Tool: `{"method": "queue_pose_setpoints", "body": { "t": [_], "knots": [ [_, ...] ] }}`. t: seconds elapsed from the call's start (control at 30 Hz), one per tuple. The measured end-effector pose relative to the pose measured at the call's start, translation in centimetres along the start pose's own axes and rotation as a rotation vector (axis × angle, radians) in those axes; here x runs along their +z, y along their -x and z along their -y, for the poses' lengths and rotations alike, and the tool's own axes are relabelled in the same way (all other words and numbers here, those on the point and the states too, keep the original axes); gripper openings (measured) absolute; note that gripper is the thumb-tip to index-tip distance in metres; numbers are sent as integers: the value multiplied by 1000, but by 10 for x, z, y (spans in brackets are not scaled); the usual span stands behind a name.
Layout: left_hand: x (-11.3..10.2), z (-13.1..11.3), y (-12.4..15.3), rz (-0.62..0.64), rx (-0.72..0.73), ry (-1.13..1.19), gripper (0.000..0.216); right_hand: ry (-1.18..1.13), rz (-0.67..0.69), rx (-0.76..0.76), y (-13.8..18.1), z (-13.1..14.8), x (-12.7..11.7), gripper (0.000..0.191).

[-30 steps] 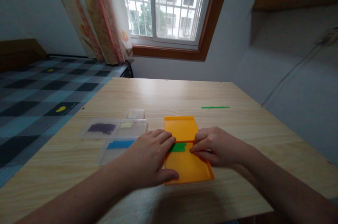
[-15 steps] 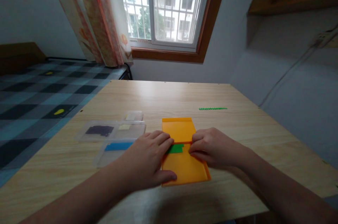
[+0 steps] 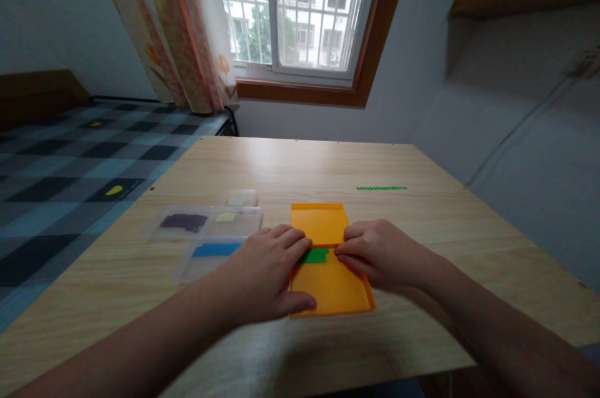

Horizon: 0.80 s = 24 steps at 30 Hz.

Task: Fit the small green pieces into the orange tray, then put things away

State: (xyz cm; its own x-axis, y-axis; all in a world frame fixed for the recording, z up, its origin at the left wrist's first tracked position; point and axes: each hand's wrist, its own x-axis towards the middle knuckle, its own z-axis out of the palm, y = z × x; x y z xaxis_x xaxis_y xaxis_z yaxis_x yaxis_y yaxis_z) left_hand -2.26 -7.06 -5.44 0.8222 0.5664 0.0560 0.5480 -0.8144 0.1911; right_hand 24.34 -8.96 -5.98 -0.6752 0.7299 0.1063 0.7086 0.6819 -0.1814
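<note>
An orange plastic tray (image 3: 335, 292) with a raised ridge across it lies on the table in front of me. Against the near side of that ridge sits a row of small green pieces (image 3: 319, 255). My left hand (image 3: 276, 273) grips the tray's left side, its thumb over the near part and its fingertips by the ridge, covering the row's left end. At the tray's right side my right hand (image 3: 375, 251) is closed in a pinch, fingertips just right of the green row. Whatever lies between those fingertips is hidden.
Left of the tray are clear plastic boxes holding blue pieces (image 3: 215, 250), dark purple pieces (image 3: 184, 222) and pale yellow pieces (image 3: 225, 217). A green toothed strip (image 3: 382, 188) lies farther back on the wooden table (image 3: 300, 167). A bed (image 3: 107, 154) stands at the left.
The camera view has shifted slightly, so the table and everything on it appear a little higher and farther right. Both hands keep nearly the same places on the tray.
</note>
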Motion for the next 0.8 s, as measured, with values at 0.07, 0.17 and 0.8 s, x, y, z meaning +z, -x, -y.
{"method": "queue_pose_setpoints", "body": {
  "t": [0.07,0.17,0.8],
  "knots": [
    [0,0,0,1,-2,1,73,-5,-4,-3,0,0,0,21],
    [0,-1,-1,10,-8,-3,74,-16,1,6,0,0,0,19],
    [2,-2,0,5,0,-16,66,-76,11,-34,-1,5,6,25]
  ]
}}
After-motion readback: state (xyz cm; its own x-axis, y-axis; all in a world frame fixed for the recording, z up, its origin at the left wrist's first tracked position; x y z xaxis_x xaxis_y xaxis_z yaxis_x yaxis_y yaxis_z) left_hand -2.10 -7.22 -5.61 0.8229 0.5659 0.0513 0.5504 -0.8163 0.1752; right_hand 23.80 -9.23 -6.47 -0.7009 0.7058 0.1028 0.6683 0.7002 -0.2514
